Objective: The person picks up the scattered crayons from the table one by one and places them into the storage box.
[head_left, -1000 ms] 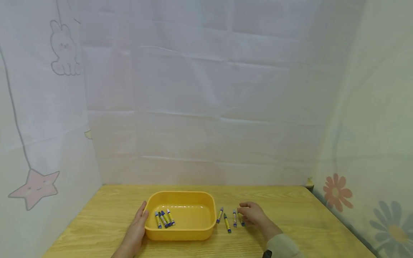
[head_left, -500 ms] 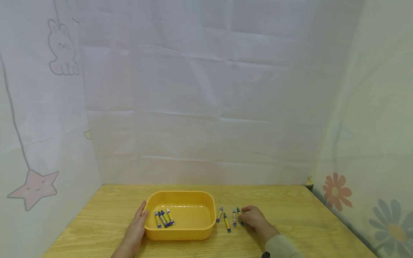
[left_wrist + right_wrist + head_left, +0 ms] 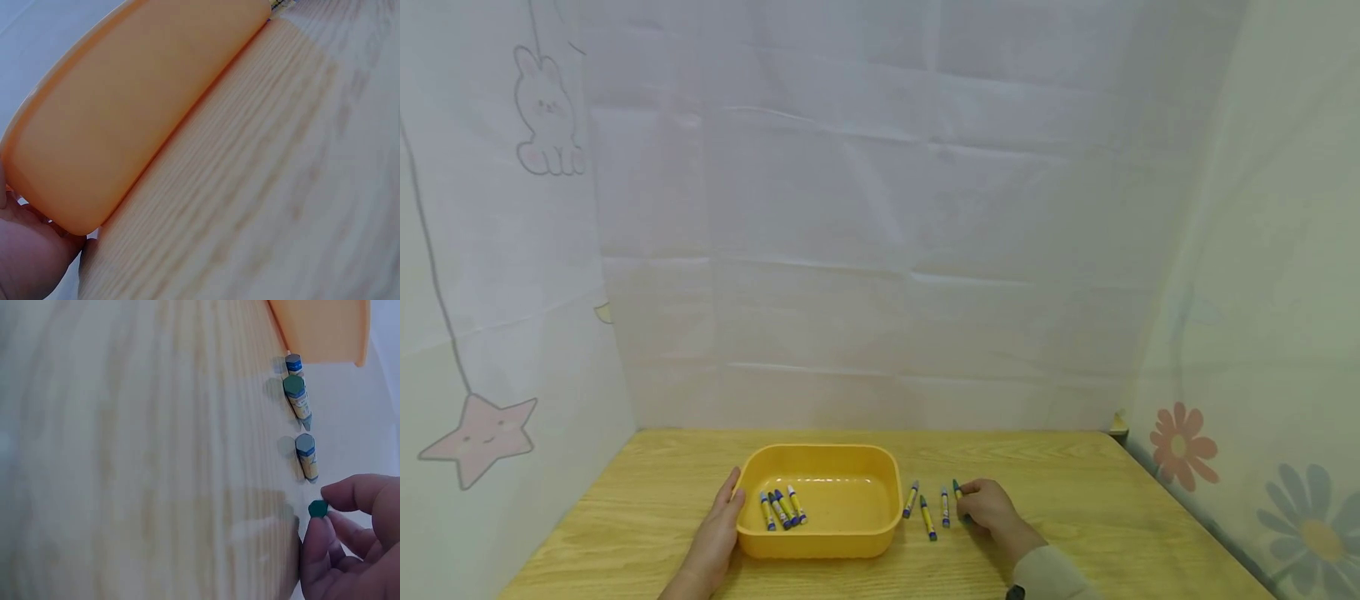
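Observation:
My right hand (image 3: pixel 990 504) pinches a green crayon (image 3: pixel 318 508) between thumb and fingertips, seen end-on in the right wrist view. Three more crayons lie in a loose row between that hand and a yellow plastic bin: a grey-tipped crayon (image 3: pixel 945 507), a green crayon (image 3: pixel 928 518) and a bluish one (image 3: pixel 911 500) nearest the bin. The bin (image 3: pixel 817 547) stands on the table with several crayons (image 3: pixel 782 509) gathered at its left inside. Against the bin's left side rests my left hand (image 3: pixel 713 533), fingers extended along the outer wall; part of it is hidden in the left wrist view.
A wood-grain table (image 3: pixel 1052 467) carries everything. Behind it hangs a creased pale sheet (image 3: pixel 880 250). Printed sheets stand at both sides, with a pink star (image 3: pixel 481 440) at left and a red flower (image 3: pixel 1183 447) at right.
My right hand has closed its fingers on the rightmost green crayon, which now sits slightly higher in the head view. The left hand and the bin keep their place.

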Action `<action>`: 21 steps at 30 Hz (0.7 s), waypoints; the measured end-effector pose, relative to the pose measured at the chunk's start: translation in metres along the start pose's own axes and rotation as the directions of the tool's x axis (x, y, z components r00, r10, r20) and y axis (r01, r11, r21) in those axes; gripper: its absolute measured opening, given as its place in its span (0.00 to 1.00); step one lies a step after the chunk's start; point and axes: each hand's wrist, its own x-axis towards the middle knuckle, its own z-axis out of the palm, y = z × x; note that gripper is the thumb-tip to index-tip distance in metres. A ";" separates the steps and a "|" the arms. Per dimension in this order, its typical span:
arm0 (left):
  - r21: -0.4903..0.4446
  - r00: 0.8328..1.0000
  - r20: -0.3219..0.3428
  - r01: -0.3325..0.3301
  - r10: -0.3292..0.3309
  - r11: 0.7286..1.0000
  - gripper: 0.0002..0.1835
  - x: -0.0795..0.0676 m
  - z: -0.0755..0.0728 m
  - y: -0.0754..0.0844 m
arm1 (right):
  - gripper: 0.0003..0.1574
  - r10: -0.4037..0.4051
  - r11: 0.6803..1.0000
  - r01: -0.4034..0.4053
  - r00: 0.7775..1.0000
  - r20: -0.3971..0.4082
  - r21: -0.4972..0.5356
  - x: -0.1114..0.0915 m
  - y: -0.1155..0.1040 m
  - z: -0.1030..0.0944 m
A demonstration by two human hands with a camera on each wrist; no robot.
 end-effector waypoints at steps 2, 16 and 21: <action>0.001 1.000 0.000 -0.003 0.003 1.000 0.35 0.000 0.000 0.000 | 0.32 0.015 0.998 -0.015 1.000 -0.001 0.058 0.001 -0.001 0.000; -0.007 1.000 -0.003 -0.014 0.014 1.000 0.34 0.002 -0.002 -0.003 | 0.31 -0.022 0.930 -0.024 0.992 0.121 0.367 0.003 -0.032 -0.010; -0.015 1.000 -0.006 -0.005 0.005 1.000 0.34 0.001 -0.001 -0.003 | 0.31 -0.073 0.922 0.006 0.985 0.158 0.387 0.001 -0.048 -0.008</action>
